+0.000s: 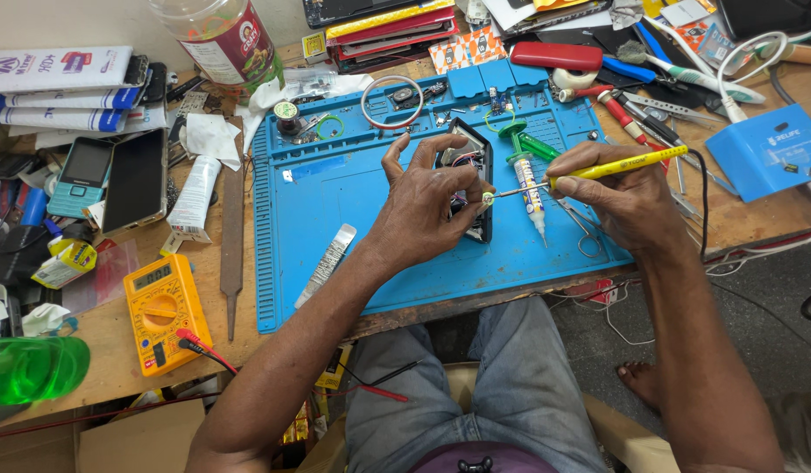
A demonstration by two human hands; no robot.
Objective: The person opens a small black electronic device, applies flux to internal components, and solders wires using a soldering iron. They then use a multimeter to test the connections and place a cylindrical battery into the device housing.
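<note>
Head view: an opened black phone (476,175), wires showing inside, lies on the blue mat (335,219) under the left hand (423,210), fingertips pressing it. At three o'clock, the right hand (629,197) grips a yellow soldering iron (616,165), tip touching the phone.

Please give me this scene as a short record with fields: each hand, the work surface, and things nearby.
left hand: rests on opened phone, fingers spread
right hand: holds yellow soldering iron, tip at the phone
surface: blue mat on wooden bench
beside phone: syringe, tweezers
left of mat: multimeter, file, tube
</note>
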